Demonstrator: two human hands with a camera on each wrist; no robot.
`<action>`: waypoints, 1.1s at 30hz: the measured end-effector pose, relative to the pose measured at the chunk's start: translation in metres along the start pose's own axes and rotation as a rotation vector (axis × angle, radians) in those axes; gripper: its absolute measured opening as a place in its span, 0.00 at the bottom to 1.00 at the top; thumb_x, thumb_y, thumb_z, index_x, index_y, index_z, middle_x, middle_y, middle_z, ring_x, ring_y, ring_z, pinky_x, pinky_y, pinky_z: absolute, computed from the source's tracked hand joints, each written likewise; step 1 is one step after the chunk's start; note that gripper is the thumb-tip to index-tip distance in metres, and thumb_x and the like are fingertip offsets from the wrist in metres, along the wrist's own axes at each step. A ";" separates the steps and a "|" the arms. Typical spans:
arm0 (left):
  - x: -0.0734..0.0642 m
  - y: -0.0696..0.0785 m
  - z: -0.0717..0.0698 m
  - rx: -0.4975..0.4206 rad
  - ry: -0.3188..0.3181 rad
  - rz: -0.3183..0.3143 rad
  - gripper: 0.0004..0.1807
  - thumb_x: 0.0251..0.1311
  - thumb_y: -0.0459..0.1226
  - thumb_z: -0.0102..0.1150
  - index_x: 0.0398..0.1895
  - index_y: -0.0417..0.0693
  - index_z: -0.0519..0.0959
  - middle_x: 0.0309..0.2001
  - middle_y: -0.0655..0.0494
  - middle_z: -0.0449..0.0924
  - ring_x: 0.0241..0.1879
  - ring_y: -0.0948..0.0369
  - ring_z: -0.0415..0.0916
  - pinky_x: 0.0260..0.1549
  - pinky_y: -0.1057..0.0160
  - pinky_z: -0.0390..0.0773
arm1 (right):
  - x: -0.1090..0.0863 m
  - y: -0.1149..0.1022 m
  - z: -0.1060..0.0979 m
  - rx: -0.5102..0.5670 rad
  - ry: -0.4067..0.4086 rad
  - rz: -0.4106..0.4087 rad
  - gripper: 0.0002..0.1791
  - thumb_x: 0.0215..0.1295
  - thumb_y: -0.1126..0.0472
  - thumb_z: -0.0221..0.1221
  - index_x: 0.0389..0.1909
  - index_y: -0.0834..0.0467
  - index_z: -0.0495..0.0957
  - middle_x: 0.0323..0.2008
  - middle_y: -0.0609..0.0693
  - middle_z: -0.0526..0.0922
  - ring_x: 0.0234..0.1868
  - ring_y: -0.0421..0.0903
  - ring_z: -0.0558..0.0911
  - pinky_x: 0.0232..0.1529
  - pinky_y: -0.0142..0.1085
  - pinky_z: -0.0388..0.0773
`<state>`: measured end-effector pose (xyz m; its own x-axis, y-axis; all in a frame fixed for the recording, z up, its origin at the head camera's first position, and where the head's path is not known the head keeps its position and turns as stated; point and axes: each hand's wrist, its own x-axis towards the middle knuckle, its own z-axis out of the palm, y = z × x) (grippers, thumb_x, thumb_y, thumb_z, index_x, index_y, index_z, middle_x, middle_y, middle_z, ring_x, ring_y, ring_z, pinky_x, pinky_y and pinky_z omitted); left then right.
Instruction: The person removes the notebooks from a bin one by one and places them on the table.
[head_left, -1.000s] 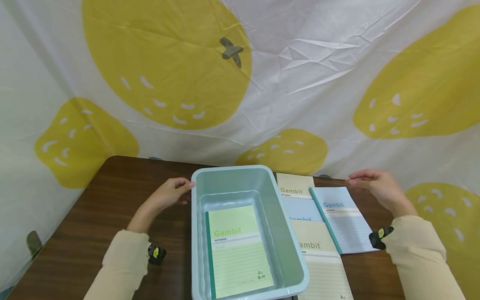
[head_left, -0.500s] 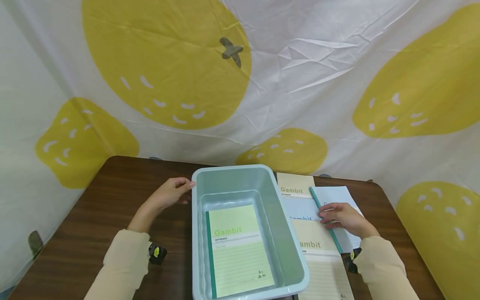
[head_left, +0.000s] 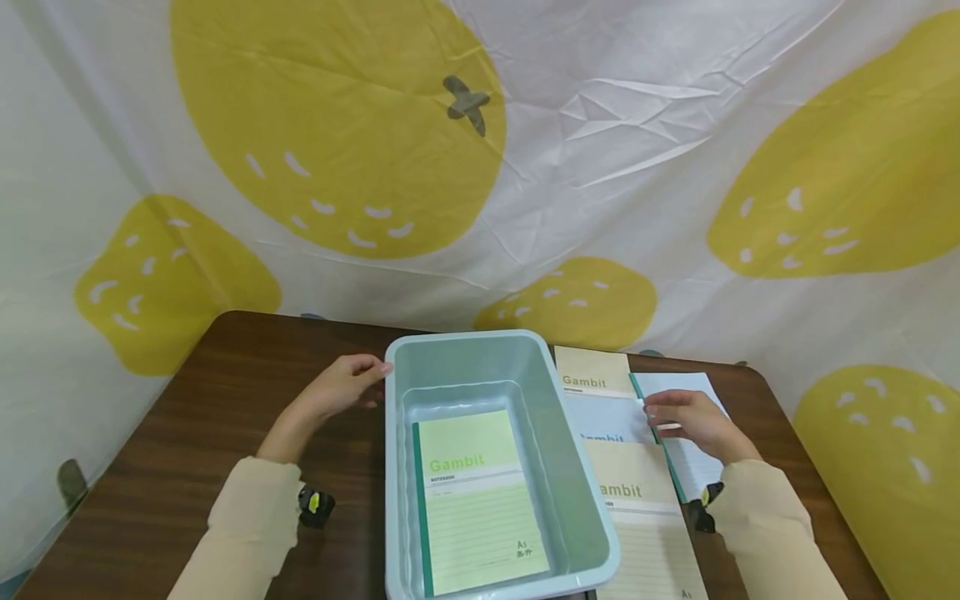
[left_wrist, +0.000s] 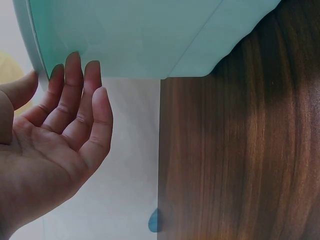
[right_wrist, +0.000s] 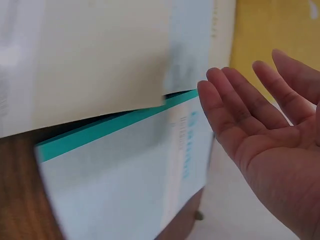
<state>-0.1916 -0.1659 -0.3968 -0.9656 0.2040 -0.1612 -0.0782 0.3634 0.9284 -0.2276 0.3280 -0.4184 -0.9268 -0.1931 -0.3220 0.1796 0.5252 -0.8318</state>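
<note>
In the head view a pale green-blue tub (head_left: 401, 500) stands on the table with a green notebook (head_left: 480, 500) flat inside. My left hand (head_left: 347, 385) holds the tub's left rim near the far corner; in the left wrist view the thumb lies on one side of the lip, loosely bent fingers (left_wrist: 72, 90) on the other. Right of the tub, a blue notebook (head_left: 697, 471) with a teal spine lies partly under my right hand (head_left: 693, 421). That hand's fingertips are at the spine, its fingers (right_wrist: 245, 95) relaxed and the thumb apart from them.
Between tub and blue notebook lie more notebooks: a cream one (head_left: 592, 367) at the back, another blue one (head_left: 607, 417), and a cream one (head_left: 648, 542) in front, overlapping. A fruit-patterned cloth (head_left: 570, 183) hangs behind the dark wooden table (head_left: 247, 375).
My right hand has come left and down from the table's back right onto the blue notebook's spine. That notebook has shifted slightly right. The left hand stays on the tub's rim.
</note>
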 end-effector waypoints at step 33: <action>-0.001 0.000 0.000 -0.007 -0.011 0.005 0.18 0.67 0.42 0.45 0.42 0.33 0.74 0.36 0.46 0.76 0.37 0.52 0.75 0.41 0.54 0.76 | 0.023 -0.209 0.089 0.082 -0.235 -0.348 0.16 0.63 0.70 0.54 0.50 0.74 0.70 0.42 0.60 0.79 0.44 0.57 0.78 0.44 0.47 0.76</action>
<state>-0.1906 -0.1660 -0.3967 -0.9631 0.2160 -0.1606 -0.0754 0.3562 0.9314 -0.2570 0.1395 -0.2919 -0.8381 -0.5358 -0.1022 -0.0960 0.3293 -0.9394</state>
